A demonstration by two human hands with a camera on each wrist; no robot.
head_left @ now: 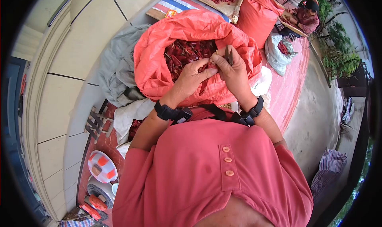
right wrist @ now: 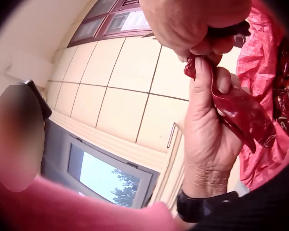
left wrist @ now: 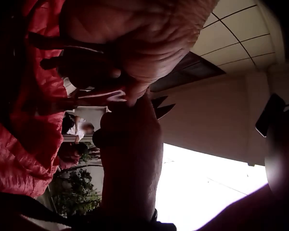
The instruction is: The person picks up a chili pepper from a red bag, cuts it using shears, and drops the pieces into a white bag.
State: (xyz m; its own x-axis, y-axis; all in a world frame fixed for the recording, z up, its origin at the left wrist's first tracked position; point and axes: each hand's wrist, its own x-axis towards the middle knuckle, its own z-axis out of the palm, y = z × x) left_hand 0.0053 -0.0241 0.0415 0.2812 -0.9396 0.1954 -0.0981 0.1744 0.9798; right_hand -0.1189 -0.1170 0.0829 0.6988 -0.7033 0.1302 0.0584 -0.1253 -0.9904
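Observation:
In front of the person stands a big red woven bag, its rim rolled back around a heap of dried red chilies. Over its near side the two hands meet. The left hand holds a few dried chilies, glossy and dark red, between thumb and fingers, their tails hanging past the palm. Pressed close to the left fingertips, the right hand grips a small pair of scissors, whose dark pointed blades stick out from the fist. Its thumb and finger are at the chilies' stem end.
A full red sack and a pale sack of chilies stand at the far right. Grey cloth lies left of the bag. A small rack and a white-and-orange basin sit lower left. Another person works farther off.

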